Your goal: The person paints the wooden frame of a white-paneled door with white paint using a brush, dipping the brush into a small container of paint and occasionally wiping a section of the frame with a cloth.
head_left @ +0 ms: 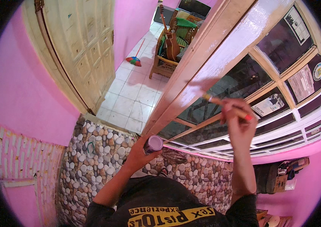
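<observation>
My left hand [139, 154] is wrapped round a small paint can [155, 143] with pale lilac paint showing at its top. In my right hand [239, 120] is a paintbrush [216, 100] with a light wooden handle and a red end. The bristles are blurred and lie at or very close to a wooden frame post [190, 92]; whether they touch it I cannot tell. Wet-looking whitish-lilac paint covers the post's upper stretch, while its lower part shows bare brownish wood. Beside the post, a window [240, 81] has dark panes, partly white-painted bars and several stickers.
A worn wooden door [81, 45] stands open at the left. Beyond the doorway are a tiled floor [130, 102], a colourful broom [134, 60] and a guitar [172, 45] on a wooden chair [162, 66]. Pebble-patterned flooring [92, 159] lies below me. Boxes [280, 181] sit at the right.
</observation>
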`<move>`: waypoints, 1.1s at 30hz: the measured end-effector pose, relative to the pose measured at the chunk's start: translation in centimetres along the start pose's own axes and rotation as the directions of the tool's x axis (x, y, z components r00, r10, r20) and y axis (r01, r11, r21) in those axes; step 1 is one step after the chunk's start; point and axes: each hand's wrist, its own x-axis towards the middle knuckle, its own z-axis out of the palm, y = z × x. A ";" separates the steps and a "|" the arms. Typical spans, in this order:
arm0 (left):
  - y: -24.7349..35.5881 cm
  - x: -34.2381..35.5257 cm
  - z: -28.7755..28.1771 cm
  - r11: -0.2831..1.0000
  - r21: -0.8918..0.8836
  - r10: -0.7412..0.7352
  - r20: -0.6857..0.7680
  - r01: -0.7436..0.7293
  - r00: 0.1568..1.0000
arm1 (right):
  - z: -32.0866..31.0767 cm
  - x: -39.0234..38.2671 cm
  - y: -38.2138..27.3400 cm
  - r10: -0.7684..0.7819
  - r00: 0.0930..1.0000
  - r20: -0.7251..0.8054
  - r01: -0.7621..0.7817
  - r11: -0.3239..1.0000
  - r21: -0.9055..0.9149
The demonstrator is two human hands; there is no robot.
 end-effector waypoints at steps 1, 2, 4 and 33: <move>-0.1 -0.1 0.0 1.000 0.002 0.004 0.004 -0.004 1.000 | 0.1 -1.2 1.5 0.051 0.998 0.028 -0.049 0.998 -0.044; -0.1 -0.2 0.0 1.000 0.003 0.002 0.002 -0.002 1.000 | 0.1 -2.0 3.4 0.004 0.995 0.103 0.006 0.995 -0.103; -0.4 -0.4 -0.1 1.000 0.006 -0.001 -0.013 0.001 1.000 | 1.5 -3.1 5.5 -0.027 0.968 0.248 0.069 0.984 -0.163; -1.1 -1.8 -0.7 0.997 -0.025 -0.069 0.012 0.070 0.998 | 3.8 -2.2 9.7 -0.047 0.893 0.448 0.321 0.764 -0.560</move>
